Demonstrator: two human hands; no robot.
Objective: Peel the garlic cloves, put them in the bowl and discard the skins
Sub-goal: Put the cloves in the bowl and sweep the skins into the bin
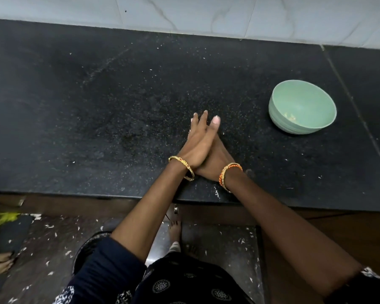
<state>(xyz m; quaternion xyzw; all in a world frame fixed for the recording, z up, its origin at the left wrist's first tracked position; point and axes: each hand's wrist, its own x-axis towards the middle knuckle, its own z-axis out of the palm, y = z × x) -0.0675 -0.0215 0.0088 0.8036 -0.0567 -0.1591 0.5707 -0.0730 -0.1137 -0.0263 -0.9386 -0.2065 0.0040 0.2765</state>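
Palms lay pressed flat together, left hand covering most of right hand; bowl at two o'clock, contents indistinct.

The hands are pressed together palm to palm, fingers straight, low over the desk near its front edge: the left hand lies over the right hand. To their left the dark desk runs open, carrying only fine pale flecks. Beyond the fingertips it stays bare up to the tiled wall, which closes off the far side. Right of the hands and somewhat farther back, the green bowl stands upright, well apart from them, the only raised thing on that side.
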